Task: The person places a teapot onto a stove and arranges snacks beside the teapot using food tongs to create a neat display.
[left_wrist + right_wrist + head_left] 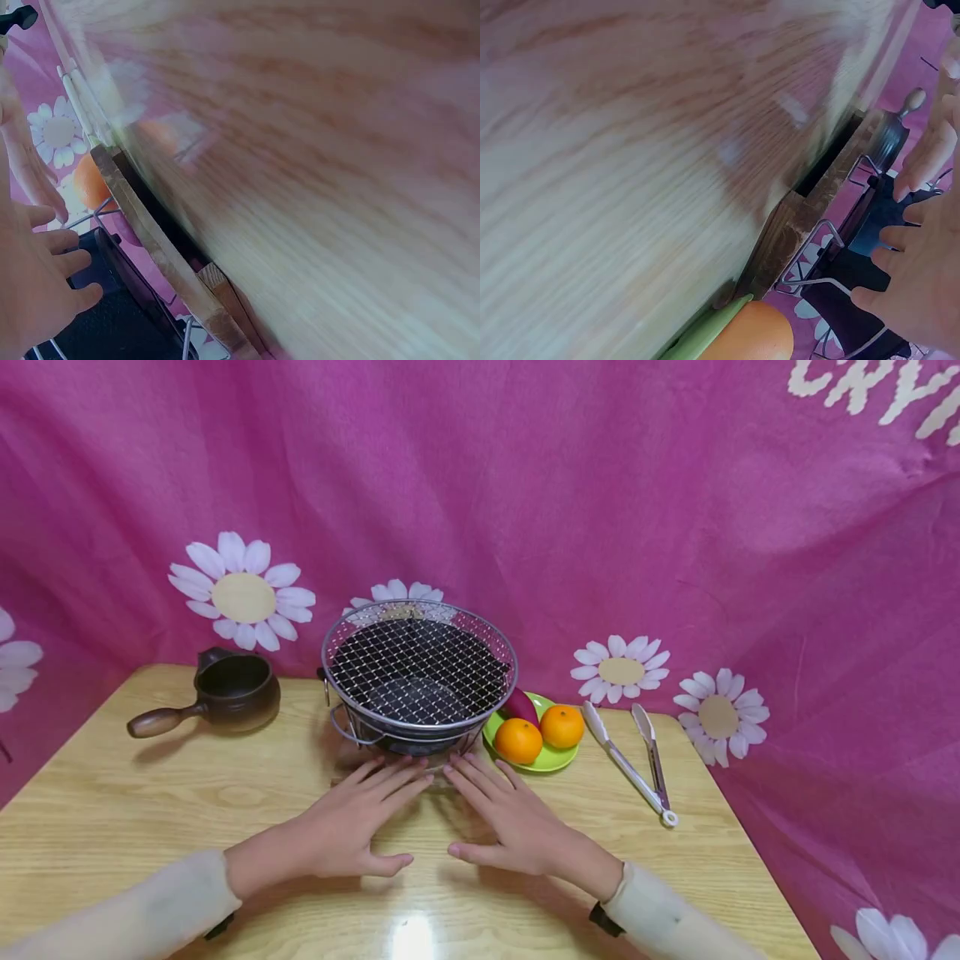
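A round tabletop grill with a wire mesh top (420, 714) stands at the back middle of the table, on a wooden base (161, 244). Just in front of it are both hands. My left hand (348, 827) has its fingers straight and spread, pointing toward the grill, palm toward the table. Mirroring it, my right hand (521, 831) also has straight fingers and a thumb held apart. Neither hand holds anything. The wrist views show the fingers near the dark grill body (862, 270) and its wire frame; whether any fingertip touches the base I cannot tell.
Right of the grill, a green plate (547, 762) carries two oranges (518, 741) and a purple-red oblong item (521, 706). Metal tongs (626, 768) lie spread farther right. A dark brown pot (243, 706) with a wooden handle stands at left. A pink flowered cloth (600, 510) hangs behind.
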`<state>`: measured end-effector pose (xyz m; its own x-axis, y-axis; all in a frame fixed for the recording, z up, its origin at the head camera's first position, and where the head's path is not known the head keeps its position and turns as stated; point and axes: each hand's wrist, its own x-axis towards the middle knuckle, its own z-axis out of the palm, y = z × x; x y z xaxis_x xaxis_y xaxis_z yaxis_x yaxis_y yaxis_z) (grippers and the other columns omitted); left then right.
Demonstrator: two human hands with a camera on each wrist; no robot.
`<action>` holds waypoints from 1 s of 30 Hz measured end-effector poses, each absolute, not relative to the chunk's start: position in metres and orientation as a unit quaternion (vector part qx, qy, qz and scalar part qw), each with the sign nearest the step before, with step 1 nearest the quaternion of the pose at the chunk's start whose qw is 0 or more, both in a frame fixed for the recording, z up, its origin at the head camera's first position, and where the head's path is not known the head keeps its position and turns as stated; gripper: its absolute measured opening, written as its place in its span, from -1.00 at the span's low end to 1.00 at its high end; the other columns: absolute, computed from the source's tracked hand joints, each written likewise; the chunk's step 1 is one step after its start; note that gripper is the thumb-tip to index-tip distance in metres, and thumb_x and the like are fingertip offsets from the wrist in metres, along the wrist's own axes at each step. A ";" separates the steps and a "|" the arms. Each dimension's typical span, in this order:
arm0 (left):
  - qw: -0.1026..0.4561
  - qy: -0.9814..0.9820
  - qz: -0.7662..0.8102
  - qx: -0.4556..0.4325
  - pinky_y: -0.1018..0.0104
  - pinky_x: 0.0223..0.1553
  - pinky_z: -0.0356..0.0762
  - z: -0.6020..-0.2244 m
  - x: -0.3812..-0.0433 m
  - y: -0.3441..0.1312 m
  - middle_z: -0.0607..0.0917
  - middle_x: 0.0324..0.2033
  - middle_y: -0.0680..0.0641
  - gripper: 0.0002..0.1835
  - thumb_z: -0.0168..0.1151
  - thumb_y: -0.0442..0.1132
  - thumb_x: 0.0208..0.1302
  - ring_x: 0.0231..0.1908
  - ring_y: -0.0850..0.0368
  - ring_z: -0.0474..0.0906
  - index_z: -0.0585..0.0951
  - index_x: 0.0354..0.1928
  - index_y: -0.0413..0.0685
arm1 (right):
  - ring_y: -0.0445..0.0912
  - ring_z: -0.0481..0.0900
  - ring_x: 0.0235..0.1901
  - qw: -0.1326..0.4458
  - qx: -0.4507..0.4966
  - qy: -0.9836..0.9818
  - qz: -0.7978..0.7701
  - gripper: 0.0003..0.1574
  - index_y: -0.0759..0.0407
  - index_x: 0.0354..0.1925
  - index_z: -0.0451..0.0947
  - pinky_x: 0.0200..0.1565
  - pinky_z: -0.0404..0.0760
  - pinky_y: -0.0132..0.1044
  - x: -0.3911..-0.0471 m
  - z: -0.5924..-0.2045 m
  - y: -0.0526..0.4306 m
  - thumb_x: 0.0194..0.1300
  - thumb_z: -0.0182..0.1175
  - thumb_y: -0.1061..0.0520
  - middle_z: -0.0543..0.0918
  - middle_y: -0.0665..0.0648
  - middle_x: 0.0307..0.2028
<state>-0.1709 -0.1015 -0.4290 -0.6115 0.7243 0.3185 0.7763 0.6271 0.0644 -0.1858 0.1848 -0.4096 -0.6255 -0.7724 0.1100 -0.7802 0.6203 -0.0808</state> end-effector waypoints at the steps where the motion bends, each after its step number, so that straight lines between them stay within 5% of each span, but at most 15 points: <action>1: 0.135 -0.891 -0.100 -0.422 -0.24 0.47 0.19 -0.429 -0.171 -0.102 0.26 0.55 -0.16 0.02 0.26 0.34 0.21 0.54 -0.19 0.17 0.22 0.56 -0.08 | 0.11 -0.04 0.62 0.034 0.433 -0.899 0.060 0.15 0.01 0.65 -0.13 0.51 0.07 0.28 -0.186 -0.409 0.185 0.41 -0.10 -0.55 -0.02 0.14 0.64; 11: 0.209 -0.869 -0.114 -0.433 -0.15 0.35 0.39 -0.431 -0.173 -0.108 0.52 0.37 -0.15 -0.05 0.38 0.28 0.11 0.39 -0.11 0.42 0.41 0.44 -0.13 | 0.15 0.09 0.58 0.055 0.443 -0.893 0.050 0.06 0.08 0.63 -0.02 0.47 0.18 0.28 -0.191 -0.403 0.191 0.46 -0.06 -0.46 0.13 0.19 0.60; 30: 0.241 -0.882 -0.098 -0.393 -0.05 0.17 0.53 -0.423 -0.180 -0.146 0.69 0.04 -0.04 -0.27 0.45 0.14 0.06 0.08 -0.02 0.59 0.61 0.23 -0.11 | 0.16 0.38 0.44 0.120 0.442 -0.889 0.007 -0.15 0.15 0.45 0.35 0.38 0.38 0.21 -0.206 -0.395 0.199 0.42 0.11 -0.30 0.45 0.26 0.42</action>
